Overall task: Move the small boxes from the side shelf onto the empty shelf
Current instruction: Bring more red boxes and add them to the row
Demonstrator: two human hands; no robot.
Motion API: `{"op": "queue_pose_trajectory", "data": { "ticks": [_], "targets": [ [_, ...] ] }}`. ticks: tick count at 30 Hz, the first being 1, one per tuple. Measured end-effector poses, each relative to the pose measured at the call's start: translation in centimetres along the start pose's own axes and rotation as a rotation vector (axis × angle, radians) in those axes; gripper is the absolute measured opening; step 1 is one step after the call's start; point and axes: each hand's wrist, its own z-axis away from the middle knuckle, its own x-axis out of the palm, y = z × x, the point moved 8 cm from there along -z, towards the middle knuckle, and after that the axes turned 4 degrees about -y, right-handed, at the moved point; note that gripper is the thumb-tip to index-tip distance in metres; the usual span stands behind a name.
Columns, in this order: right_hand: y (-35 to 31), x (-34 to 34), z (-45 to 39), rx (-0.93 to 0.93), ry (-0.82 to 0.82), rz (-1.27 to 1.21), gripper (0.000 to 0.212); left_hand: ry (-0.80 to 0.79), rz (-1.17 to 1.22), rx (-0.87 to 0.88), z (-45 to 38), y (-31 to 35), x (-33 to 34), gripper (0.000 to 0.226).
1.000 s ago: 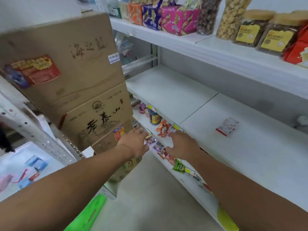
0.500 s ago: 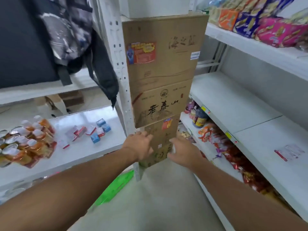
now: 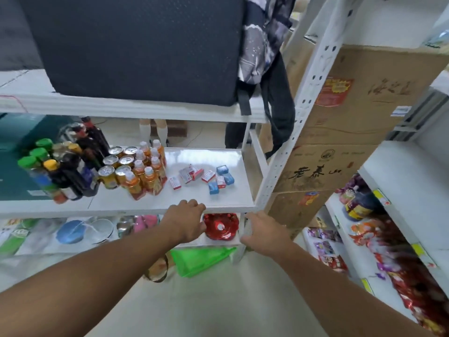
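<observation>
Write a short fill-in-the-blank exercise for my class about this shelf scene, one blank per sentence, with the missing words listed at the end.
1. The small boxes on the side shelf are red-and-white or ____.
2. The orange drink bottles stand to the ____ of the small boxes.
3. Neither the left hand nor the right hand holds a ____.
4. The stacked cartons are made of ____.

Missing words: blue; left; box; cardboard

small boxes: print too small to read | right shelf: cut by right edge, snack packets below blurred | left hand fingertips hidden, curled past side shelf edge | dark bottles: labels unreadable
</observation>
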Motion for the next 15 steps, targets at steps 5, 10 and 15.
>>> {"op": "queue_pose_trajectory", "data": {
  "ticks": [5,10,15],
  "targets": [
    [-3.9,0.5,-3.1,-0.082,-0.017,0.073,0.063,-0.005,0.020,-0.083,1.1,-4.5,0.2,0.061],
    [-6.0,0.8,-6.4,-0.197,-0.036,0.160,0.058,-0.006,0.046,-0.163,0.9,-6.3,1.1,0.060],
    [-6.0,0.4,-10.1,-0.267,-0.068,0.170,0.064,-0.023,0.055,-0.243,-0.4,-7.4,0.7,0.060]
  ]
}}
